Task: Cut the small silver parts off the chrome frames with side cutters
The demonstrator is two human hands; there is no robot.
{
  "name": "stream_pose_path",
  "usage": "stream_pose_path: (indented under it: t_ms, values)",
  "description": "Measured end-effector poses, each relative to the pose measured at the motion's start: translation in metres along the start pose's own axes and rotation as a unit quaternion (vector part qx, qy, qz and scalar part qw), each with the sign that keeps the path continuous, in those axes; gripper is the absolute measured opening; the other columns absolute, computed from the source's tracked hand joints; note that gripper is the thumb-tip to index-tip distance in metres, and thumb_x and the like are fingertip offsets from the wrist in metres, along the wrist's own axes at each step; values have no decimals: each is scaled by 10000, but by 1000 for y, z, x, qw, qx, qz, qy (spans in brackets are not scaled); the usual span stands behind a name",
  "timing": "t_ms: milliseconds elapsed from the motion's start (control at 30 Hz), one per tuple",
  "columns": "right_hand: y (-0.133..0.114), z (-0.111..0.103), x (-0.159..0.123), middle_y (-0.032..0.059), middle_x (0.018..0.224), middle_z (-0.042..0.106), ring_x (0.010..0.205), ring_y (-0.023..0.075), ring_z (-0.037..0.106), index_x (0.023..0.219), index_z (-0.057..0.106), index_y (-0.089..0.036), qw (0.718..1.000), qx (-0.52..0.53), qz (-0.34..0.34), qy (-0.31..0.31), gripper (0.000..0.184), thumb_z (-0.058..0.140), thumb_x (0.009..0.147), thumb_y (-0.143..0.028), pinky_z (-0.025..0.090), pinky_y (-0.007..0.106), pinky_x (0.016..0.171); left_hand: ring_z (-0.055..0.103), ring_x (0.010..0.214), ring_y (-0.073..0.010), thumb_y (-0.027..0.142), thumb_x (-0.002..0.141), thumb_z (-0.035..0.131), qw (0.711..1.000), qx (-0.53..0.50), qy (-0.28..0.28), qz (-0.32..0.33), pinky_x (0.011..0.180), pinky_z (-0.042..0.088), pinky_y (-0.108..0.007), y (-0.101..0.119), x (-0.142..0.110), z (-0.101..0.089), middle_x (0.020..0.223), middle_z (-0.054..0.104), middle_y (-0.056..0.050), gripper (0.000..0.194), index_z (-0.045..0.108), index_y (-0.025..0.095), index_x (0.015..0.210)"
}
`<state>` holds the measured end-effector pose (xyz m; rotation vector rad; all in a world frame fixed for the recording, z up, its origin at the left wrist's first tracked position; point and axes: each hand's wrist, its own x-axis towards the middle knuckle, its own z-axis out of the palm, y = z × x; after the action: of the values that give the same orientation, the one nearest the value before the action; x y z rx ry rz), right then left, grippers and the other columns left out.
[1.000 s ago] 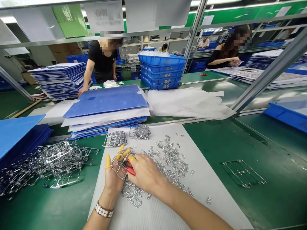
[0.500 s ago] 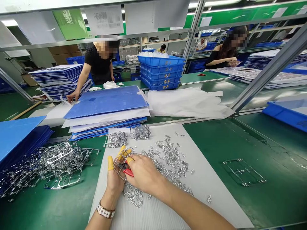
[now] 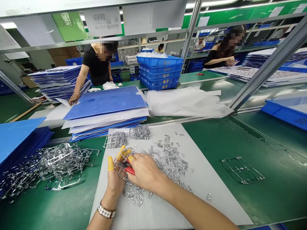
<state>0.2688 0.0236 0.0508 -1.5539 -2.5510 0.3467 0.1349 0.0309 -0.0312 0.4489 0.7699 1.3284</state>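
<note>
Chrome metal lattice frame [image 3: 120, 165] grasped in left hand [image 3: 114, 182]; right hand [image 3: 146, 172] clenches red-handled cutters [image 3: 129, 171] against it, beside scattered small chrome pieces [image 3: 170, 159].

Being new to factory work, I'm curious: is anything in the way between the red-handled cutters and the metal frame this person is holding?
Nothing visible is. The red-handled cutters in the right hand reach right up to the metal frame held by the left hand, though the right hand hides the cutters' tips.
</note>
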Motion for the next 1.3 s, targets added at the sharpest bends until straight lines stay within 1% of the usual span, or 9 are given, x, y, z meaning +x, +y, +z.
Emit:
stream_pose_path:
  t_ms: [300,600,733,1000,1100,1167,1300]
  values:
    - [0,0,-1,130,948,681,884,257,626,982,641,-125,1000,0,1,7,274,527,825,-319,473,347,772,559,1199,-302,643,866,407,1000,20,1,12,1085,331,-433,3,-3,6,1200,678,-126,652,606,184,1285]
    - [-1,0,0,134,939,680,876,274,631,985,643,-118,1000,-12,4,5,278,529,820,-310,489,372,751,578,1175,-304,647,857,432,999,26,3,22,1073,350,-442,2,-3,5,1188,686,-119,664,565,202,1331]
    - [-2,-2,0,130,936,682,876,271,636,988,644,-120,1000,-15,-2,4,272,529,827,-307,494,366,751,578,1177,-302,646,853,446,999,31,9,22,1061,365,-430,2,-3,4,1185,687,-121,657,577,202,1320]
    - [-7,-11,-3,147,936,674,911,271,635,1025,643,-98,999,-21,-13,-30,269,538,857,-279,481,355,770,583,1163,-312,644,839,473,999,35,31,15,1020,404,-425,2,-6,6,1165,694,-126,650,608,191,1285]
    - [-2,-12,-5,154,964,667,922,287,618,1027,643,-94,999,-31,-8,-20,283,546,855,-296,469,391,801,566,1181,-304,652,846,450,999,29,21,-1,1009,411,-402,4,-8,9,1178,685,-131,651,638,169,1241]
    - [4,-12,-6,162,984,660,933,298,605,1006,650,-97,999,-44,11,-9,284,541,858,-312,457,418,823,564,1180,-300,654,855,427,1000,10,1,-19,988,426,-399,6,-8,10,1188,678,-135,655,642,165,1232]
    - [13,-11,-4,154,978,658,934,293,597,1011,643,-106,997,-57,42,12,290,536,860,-329,455,410,808,577,1150,-303,668,863,380,997,-30,-33,-56,960,447,-431,8,-8,9,1210,660,-156,688,634,148,1235]
